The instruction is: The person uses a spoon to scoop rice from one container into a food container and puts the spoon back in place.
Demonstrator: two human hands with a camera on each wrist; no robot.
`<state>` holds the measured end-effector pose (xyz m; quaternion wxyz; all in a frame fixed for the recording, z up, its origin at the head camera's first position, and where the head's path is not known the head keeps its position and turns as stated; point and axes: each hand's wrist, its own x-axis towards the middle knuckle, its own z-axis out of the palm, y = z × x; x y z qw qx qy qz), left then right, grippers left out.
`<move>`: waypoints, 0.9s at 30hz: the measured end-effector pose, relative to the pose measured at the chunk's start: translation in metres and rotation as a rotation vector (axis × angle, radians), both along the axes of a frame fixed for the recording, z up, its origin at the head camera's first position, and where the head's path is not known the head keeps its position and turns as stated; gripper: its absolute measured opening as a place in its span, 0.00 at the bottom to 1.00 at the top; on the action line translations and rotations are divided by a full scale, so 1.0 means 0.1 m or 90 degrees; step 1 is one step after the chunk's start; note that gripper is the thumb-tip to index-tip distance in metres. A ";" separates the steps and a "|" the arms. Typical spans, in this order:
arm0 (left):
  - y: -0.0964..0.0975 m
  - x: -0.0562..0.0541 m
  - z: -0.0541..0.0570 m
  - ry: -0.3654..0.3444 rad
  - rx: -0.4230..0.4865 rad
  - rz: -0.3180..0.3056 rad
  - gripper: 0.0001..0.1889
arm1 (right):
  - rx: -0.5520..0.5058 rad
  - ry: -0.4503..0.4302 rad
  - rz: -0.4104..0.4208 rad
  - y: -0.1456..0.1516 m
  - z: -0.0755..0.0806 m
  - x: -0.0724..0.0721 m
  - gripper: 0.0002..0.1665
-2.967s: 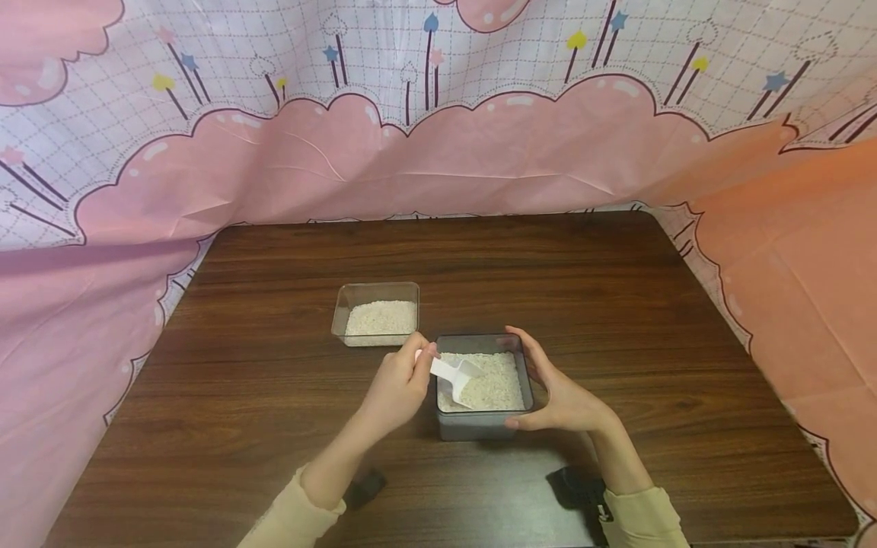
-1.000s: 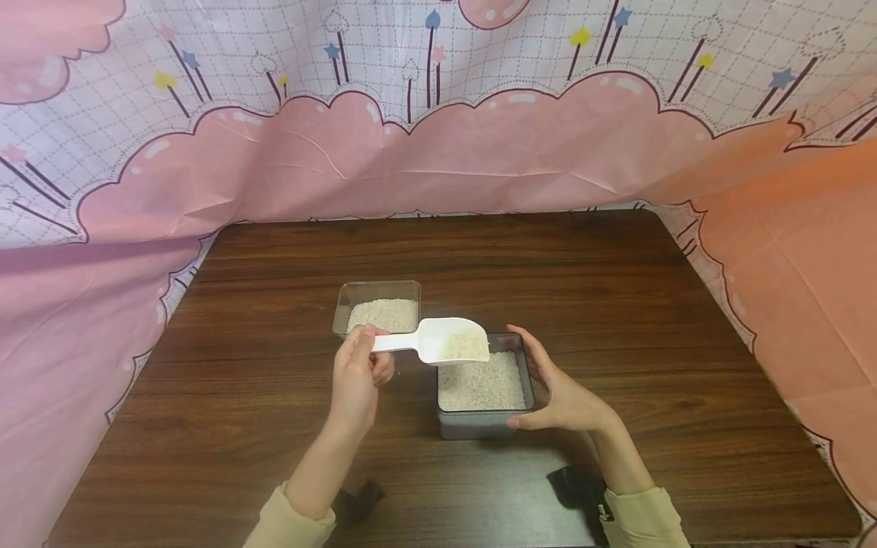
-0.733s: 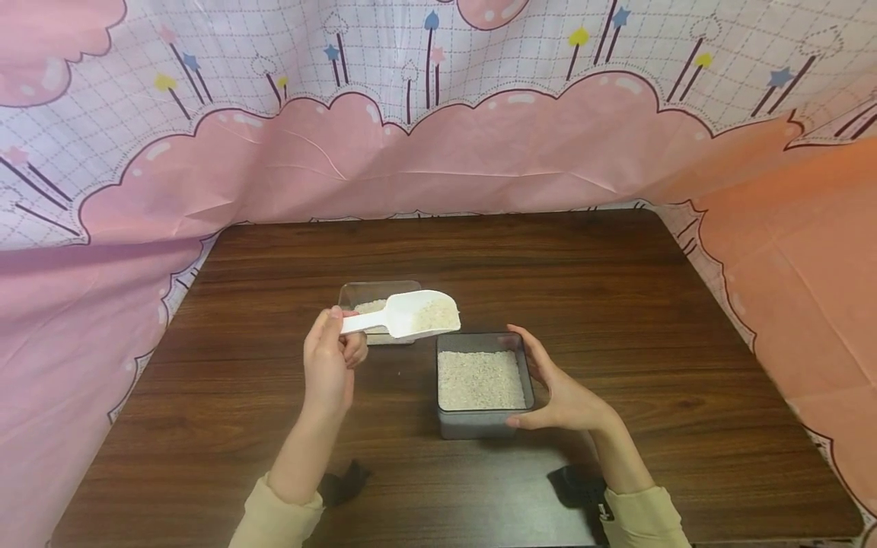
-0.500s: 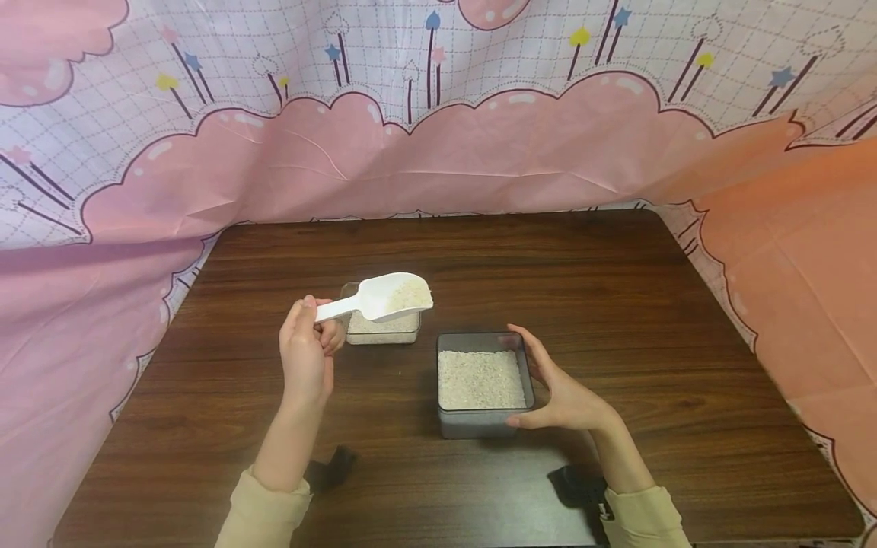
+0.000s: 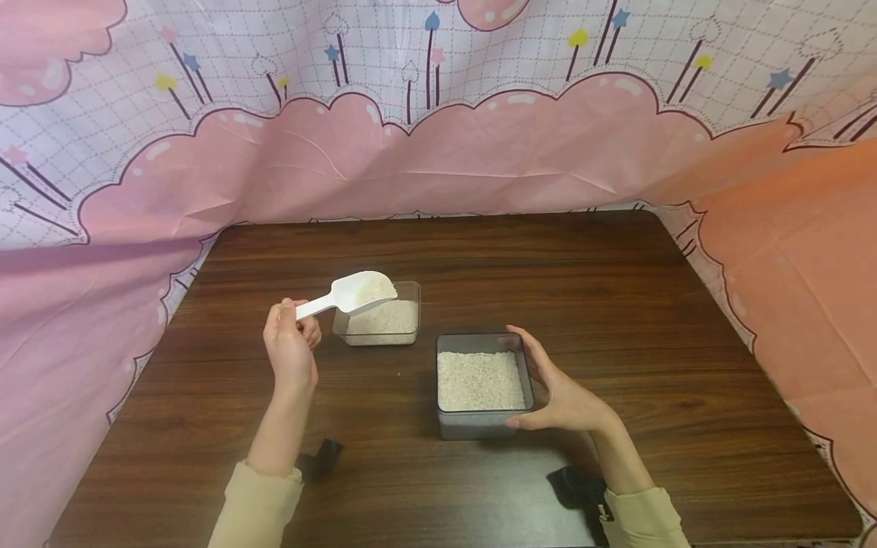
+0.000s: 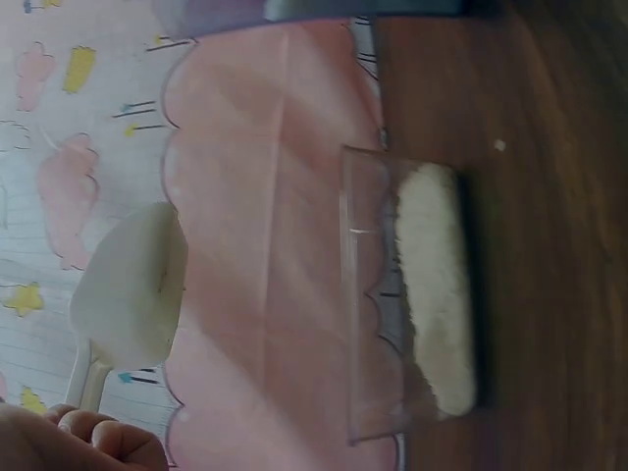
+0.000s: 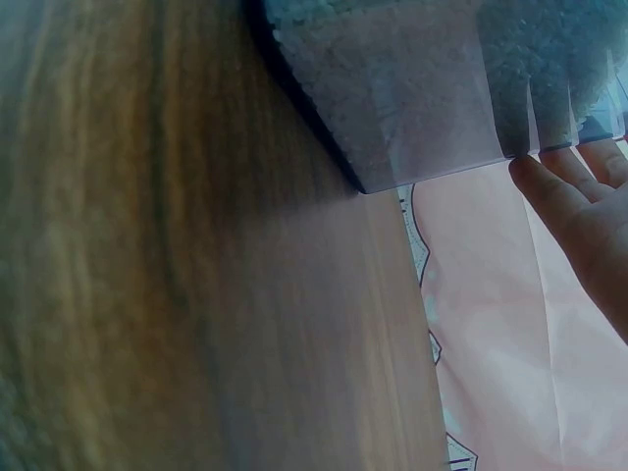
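Observation:
My left hand (image 5: 293, 346) grips the handle of a white scoop (image 5: 352, 295), which carries a little rice near its lip. The scoop is above a clear plastic box (image 5: 409, 291) that holds rice (image 5: 390, 316). In the left wrist view the scoop (image 6: 132, 289) is well above the box (image 6: 365, 324), apart from it. On the right, my right hand (image 5: 565, 399) holds a smoky grey square container (image 5: 479, 428) by its right side, thumb at the front and fingers behind. More rice (image 5: 479, 380) lies inside this container. The right wrist view shows fingertips against its wall (image 7: 432, 128).
Both boxes stand on a dark wooden table (image 5: 582, 289). A stray grain (image 5: 399, 374) lies between them. Patterned pink cloth (image 5: 479, 152) hangs behind the table and along its sides. Black wrist devices (image 5: 575, 487) show under the forearms.
My left hand has lifted the scoop with rice out of the grey container and carried it left and away from me, over the clear box. My right hand has stayed on the grey container.

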<state>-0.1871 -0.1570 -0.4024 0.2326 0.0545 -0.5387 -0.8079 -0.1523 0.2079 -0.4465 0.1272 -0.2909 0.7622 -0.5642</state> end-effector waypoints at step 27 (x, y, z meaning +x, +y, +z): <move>-0.10 -0.31 -0.20 -0.146 -0.504 0.060 0.15 | -0.005 0.003 0.003 0.01 -0.01 -0.01 0.72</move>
